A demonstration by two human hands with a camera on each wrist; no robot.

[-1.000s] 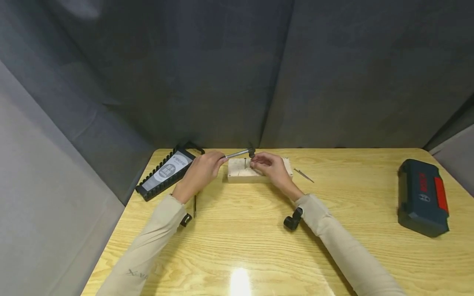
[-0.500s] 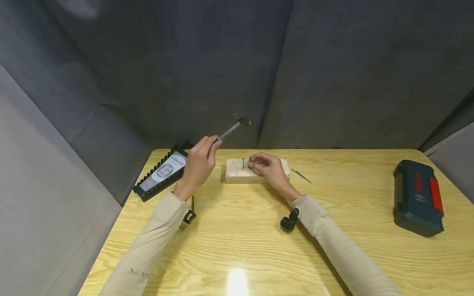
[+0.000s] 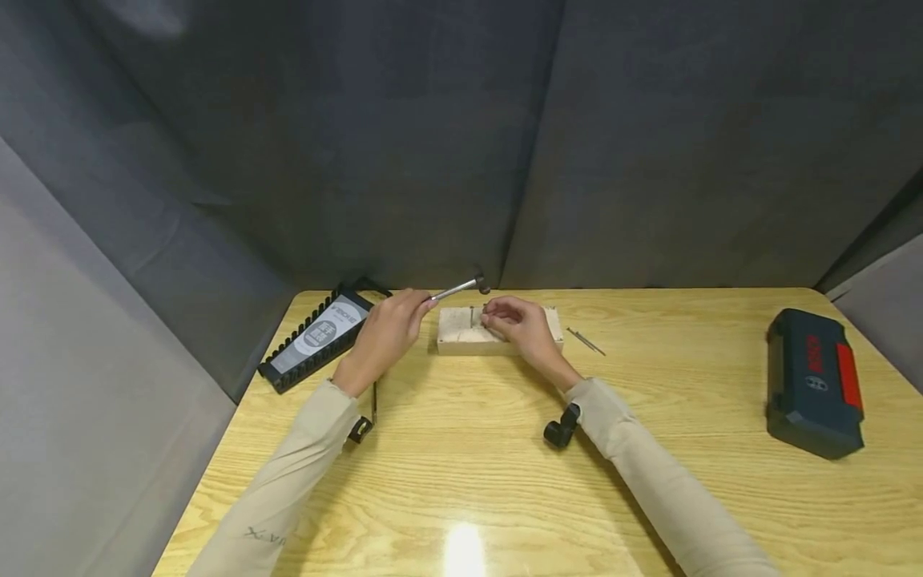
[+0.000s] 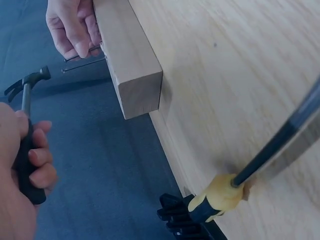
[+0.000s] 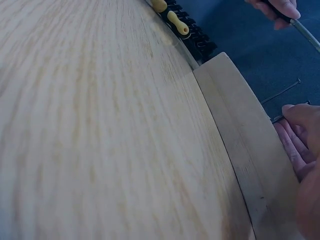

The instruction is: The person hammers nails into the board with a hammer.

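My left hand (image 3: 385,332) grips a small claw hammer (image 4: 27,97) by its dark handle. The hammer's head hangs a little above and behind a pale wooden block (image 3: 472,349), close over the fingers of my right hand (image 3: 528,327). With thumb and fingertips, the right hand pinches a nail (image 4: 72,58) that stands against the block's top face. Beside it, to the left in the head view, a second nail (image 4: 82,65) sticks up from the block by itself. The right hand hides much of the block's right part in the head view.
Loose nails (image 3: 586,342) lie right of the block. On the left is a black slotted rack (image 3: 317,336) with a grey label; a screwdriver (image 4: 220,195) with a yellow and black handle lies near it. A dark blue case (image 3: 815,385) stands far right.
The hammer was down at the pinched nail, then swung high up, and now has come down to just above the nail. The right hand has kept its pinch on the nail.
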